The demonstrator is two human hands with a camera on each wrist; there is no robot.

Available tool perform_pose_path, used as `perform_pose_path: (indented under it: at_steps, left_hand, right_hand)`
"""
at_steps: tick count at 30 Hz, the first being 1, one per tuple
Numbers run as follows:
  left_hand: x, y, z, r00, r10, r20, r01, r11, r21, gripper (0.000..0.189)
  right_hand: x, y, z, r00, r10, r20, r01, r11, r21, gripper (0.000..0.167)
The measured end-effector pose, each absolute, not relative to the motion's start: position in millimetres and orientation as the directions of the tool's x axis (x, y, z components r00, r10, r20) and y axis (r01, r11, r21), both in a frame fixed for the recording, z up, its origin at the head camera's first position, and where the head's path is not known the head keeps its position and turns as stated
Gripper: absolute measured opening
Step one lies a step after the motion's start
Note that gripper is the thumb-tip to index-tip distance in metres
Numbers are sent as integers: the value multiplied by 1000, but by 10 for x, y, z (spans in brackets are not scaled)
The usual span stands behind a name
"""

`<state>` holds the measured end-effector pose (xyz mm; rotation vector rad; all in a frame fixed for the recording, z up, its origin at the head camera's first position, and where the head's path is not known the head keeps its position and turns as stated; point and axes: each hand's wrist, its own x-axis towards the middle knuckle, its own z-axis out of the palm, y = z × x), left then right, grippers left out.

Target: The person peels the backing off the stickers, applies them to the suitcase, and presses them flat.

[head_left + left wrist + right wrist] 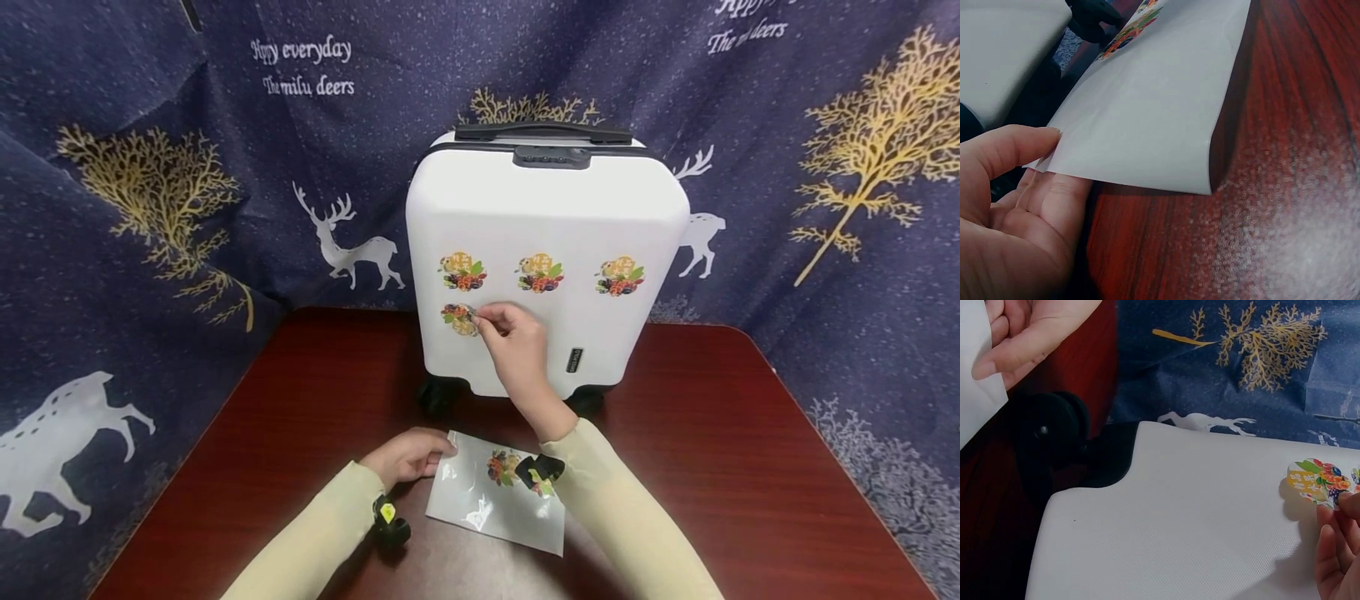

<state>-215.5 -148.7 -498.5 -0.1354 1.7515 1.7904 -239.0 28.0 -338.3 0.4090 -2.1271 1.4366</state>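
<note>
My right hand [517, 343] pinches the edge of a colourful fruit sticker [1310, 478] between thumb and fingers. The sticker is close against the front of a white suitcase [547, 200], below the leftmost of three similar stickers in a row. Its picture is upside down compared with theirs in the head view, and it casts a shadow on the shell in the right wrist view. Low on the table, my left hand [411, 455] grips a corner of a white sticker sheet [1147, 112], thumb above and fingers beneath. Fruit stickers are left on the sheet, partly covered by the right wrist's strap.
The suitcase stands on black wheels [1054, 425] on a dark red wooden table [712, 433]. Behind it hangs a blue cloth [345, 150] with white deer and golden trees. A small black label [574, 360] sits low on the suitcase's right.
</note>
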Motion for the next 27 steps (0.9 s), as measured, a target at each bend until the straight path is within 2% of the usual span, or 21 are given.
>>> perform_pose_path:
  at_steps: [17,27]
  left_hand:
    - [-2170,-1501,-5007,-800,370,-472,-481,74,873,15]
    - [-2158,-1495,-4995,-804,356,-477,-479,88,873,22]
  right_hand:
    - [-2433,233,-3358,-747,103,656,-545,469,-695,10]
    - [-2436,202,-3316,-751,119,650,-505,531,-680,10]
